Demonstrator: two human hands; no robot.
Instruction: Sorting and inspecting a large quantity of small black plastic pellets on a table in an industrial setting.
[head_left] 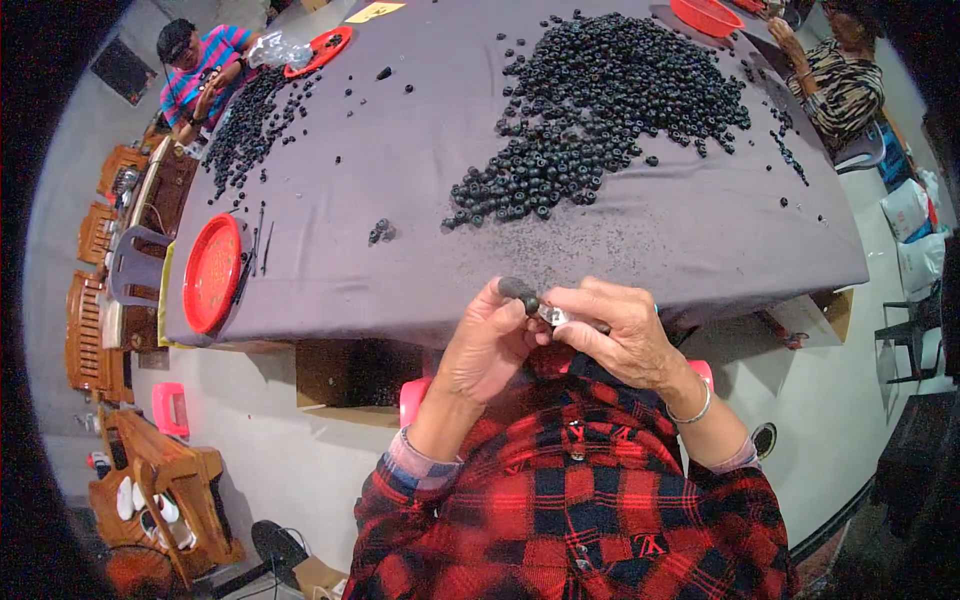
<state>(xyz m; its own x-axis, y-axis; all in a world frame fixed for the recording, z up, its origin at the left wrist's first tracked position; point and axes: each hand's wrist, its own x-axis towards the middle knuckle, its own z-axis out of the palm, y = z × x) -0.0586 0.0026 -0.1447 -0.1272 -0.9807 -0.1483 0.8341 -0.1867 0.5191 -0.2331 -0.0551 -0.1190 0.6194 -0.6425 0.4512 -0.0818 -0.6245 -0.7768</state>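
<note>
Just past the table's front edge, my two hands meet. My left hand point(480, 350) pinches a round black bead point(531, 303) between thumb and index finger, and a dark cover wraps that index fingertip. Closed around a small silver metal tool point(551, 315), my right hand point(622, 332) holds its tip against or right beside the bead. My fingers hide most of the tool, so its exact kind cannot be made out. Beyond the hands, a large heap of black beads point(620, 95) spreads over the grey tablecloth point(400, 180), with fine dark crumbs point(560, 245) on its near side.
A red tray point(213, 272) lies at the table's left edge beside thin dark tools point(264, 245). Farther back are another bead pile point(245, 130), a red tray point(325, 50) and a red basin point(706, 16). One person point(205, 75) sits far left, another point(840, 85) far right.
</note>
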